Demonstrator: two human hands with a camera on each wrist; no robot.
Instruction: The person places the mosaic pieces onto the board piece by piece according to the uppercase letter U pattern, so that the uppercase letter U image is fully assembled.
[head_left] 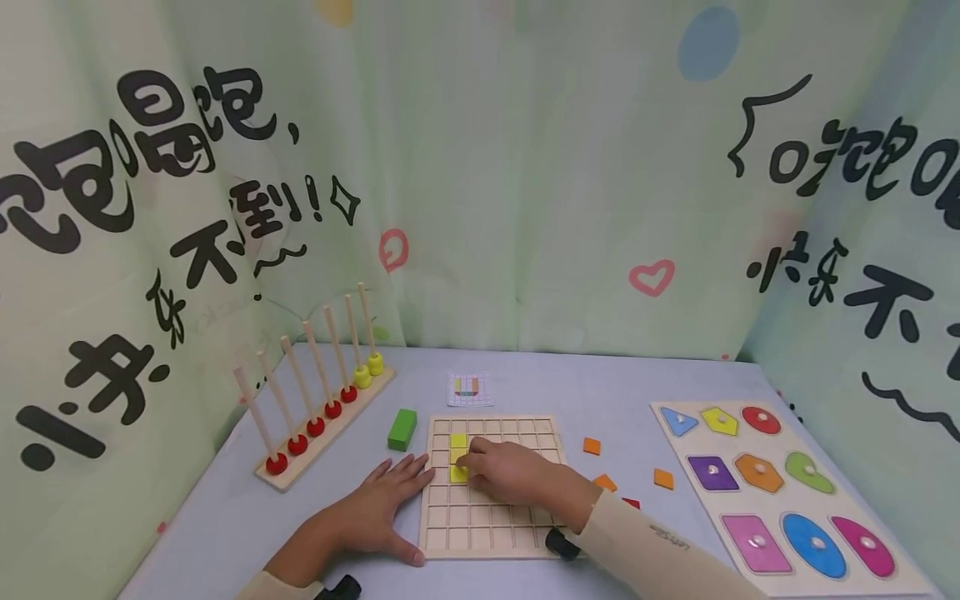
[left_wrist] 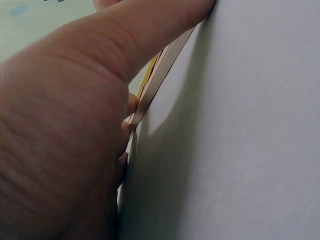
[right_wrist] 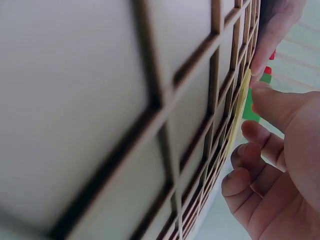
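Note:
A pale wooden grid board (head_left: 510, 537) lies on the table. In one of its columns sits a run of yellow square tiles (head_left: 458, 440). My right hand (head_left: 517, 473) is over the board, fingers curled, its thumb and forefinger pinching at the lowest yellow tile; the contact is partly hidden. The right wrist view shows the thumb (right_wrist: 272, 102) close beside the yellow strip (right_wrist: 240, 112). My left hand (head_left: 375, 512) rests spread at the board's left edge, fingertips and thumb touching it. In the left wrist view the thumb (left_wrist: 160, 25) lies along the board's side (left_wrist: 162, 67).
Orange square tiles (head_left: 592, 446) and a partly hidden red one (head_left: 632, 503) lie right of the board. A green block (head_left: 402, 429) and a pattern card (head_left: 470, 389) are behind it. A peg rack with beads (head_left: 330, 433) stands left; a shape puzzle (head_left: 675, 454) lies right.

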